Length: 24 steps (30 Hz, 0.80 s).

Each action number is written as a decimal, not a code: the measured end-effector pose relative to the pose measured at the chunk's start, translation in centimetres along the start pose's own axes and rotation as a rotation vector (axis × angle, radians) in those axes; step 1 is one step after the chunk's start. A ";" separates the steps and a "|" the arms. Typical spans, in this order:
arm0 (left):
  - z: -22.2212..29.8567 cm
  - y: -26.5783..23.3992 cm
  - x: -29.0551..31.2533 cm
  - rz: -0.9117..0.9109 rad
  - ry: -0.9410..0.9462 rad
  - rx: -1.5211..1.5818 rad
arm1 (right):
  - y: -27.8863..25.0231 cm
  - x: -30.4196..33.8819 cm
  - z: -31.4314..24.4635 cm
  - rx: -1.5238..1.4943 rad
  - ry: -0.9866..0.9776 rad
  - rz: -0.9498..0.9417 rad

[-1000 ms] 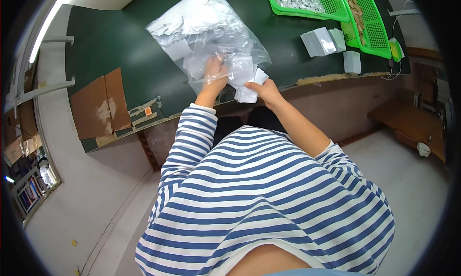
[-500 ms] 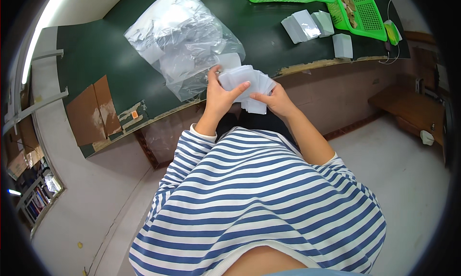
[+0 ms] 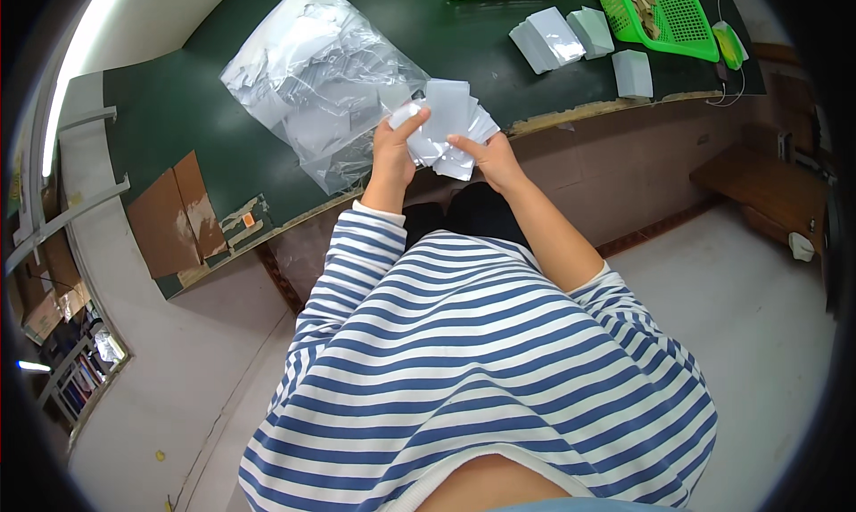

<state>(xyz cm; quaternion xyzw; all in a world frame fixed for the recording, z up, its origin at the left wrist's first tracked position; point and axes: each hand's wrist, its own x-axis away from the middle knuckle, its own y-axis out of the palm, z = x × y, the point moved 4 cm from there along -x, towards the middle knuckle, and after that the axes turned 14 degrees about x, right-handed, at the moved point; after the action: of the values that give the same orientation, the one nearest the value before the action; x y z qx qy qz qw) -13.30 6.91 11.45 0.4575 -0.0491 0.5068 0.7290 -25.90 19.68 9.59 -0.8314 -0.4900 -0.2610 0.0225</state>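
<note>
My left grip [image 3: 392,152] and right grip [image 3: 499,163] pinch fanned white slips [image 3: 448,109] | over the near edge of the green surface [image 3: 489,56], beside a clear plastic bag [image 3: 323,77] | likely light, bendy, slick; best held at opposite edges | glare: paper or plastic unclear

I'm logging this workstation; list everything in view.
Table: one, dark green, upper half
Plastic bag: one, clear, table's middle
Cards: several, white, in both hands
Card stacks: at least three, white, table's right
Baskets: two, green, upper right
Flat pieces: many, brown, right basket
Flat panels: two, brown, table's left end
Small square: one, orange, beside panels
Small item: one, yellow-green, table's right end
Light tube: one, white, upper left
Desk: one, brown, far right
Striped top: one, blue and white, lower centre
Left hand: one, bare, holding cards' left
Right hand: one, bare, holding cards' right
</note>
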 end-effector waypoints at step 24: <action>0.9 1.9 4.0 -0.289 -0.413 0.544 | -3.5 2.6 -6.5 0.169 0.031 -0.176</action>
<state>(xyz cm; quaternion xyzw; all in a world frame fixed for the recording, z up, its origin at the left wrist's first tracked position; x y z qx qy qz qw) -12.54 9.21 15.32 0.7294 0.0062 0.2901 0.6195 -30.44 21.64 15.60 -0.7763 -0.5809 -0.2324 0.0771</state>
